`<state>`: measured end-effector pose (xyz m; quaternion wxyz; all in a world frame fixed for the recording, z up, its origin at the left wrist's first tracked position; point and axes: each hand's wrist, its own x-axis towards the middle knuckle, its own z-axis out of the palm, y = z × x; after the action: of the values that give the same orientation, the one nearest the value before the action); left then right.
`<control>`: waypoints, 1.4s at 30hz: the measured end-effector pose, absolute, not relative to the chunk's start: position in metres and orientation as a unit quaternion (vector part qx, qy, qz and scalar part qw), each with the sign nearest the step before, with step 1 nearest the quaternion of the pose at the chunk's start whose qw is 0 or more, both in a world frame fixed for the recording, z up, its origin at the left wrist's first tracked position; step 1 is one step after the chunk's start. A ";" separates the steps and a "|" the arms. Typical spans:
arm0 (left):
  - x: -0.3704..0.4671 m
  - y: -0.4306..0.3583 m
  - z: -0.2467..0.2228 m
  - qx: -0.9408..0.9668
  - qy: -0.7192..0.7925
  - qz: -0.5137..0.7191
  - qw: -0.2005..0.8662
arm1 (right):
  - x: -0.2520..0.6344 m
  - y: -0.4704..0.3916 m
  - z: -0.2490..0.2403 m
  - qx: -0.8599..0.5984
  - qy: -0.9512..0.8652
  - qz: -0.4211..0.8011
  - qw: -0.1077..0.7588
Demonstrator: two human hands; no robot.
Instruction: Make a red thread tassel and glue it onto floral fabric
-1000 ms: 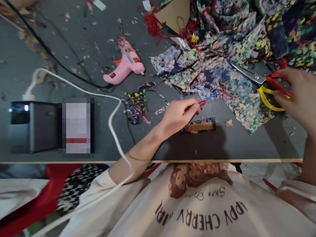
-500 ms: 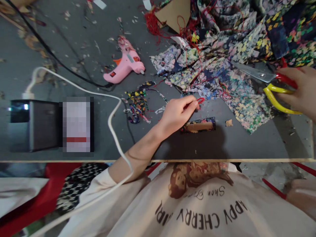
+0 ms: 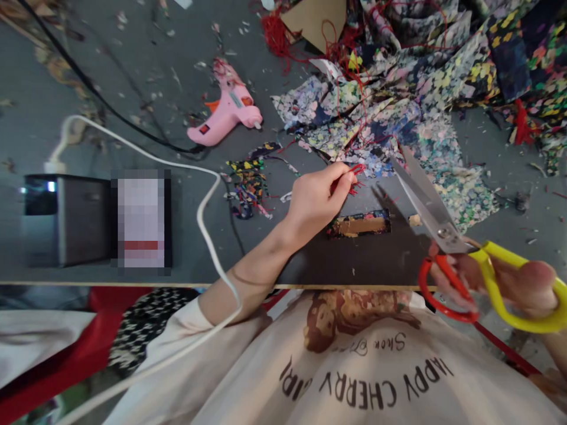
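Note:
Pinched between the thumb and finger of my left hand (image 3: 316,192) is a small bundle of red thread (image 3: 358,171), its loose ends poking out beyond the fingertips. My right hand (image 3: 509,277) grips scissors (image 3: 443,233) with one red and one yellow handle loop, fingers through the loops. The blades are slightly apart and point up and left toward the thread without touching it. Below my left hand lies a cardboard strip edged with dark floral cloth (image 3: 361,224). Crumpled floral fabric (image 3: 381,124) spreads just beyond both hands.
A pink glue gun (image 3: 228,112) lies left of the fabric, with cloth scraps (image 3: 248,183) below it. A white cable (image 3: 204,218) runs from a dark box (image 3: 71,221) across my left forearm. Red thread tangles (image 3: 277,35) and brown card (image 3: 316,23) sit at the back.
My right hand has brought the scissors down and left from the fabric, turning the blades toward the thread. My left hand stays nearly still; loose thread ends now show at its fingertips.

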<state>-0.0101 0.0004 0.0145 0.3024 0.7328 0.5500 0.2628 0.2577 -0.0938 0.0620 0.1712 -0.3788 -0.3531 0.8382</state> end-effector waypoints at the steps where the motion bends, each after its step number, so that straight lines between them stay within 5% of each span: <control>1: -0.010 0.000 0.014 0.737 0.550 0.260 0.294 | 0.251 -0.095 0.061 -0.347 -0.361 0.848 0.171; 28: -0.011 0.000 0.011 0.832 0.489 0.226 0.137 | 0.236 -0.083 0.042 -0.315 -0.128 0.918 0.204; 42: -0.013 -0.002 0.008 0.848 0.443 0.267 0.114 | 0.238 -0.082 0.041 -0.406 -0.181 0.874 0.199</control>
<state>-0.0127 -0.0020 0.0083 0.1136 0.8480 0.4434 0.2672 0.2377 -0.0823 0.0414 0.1988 -0.4056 -0.1812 0.8736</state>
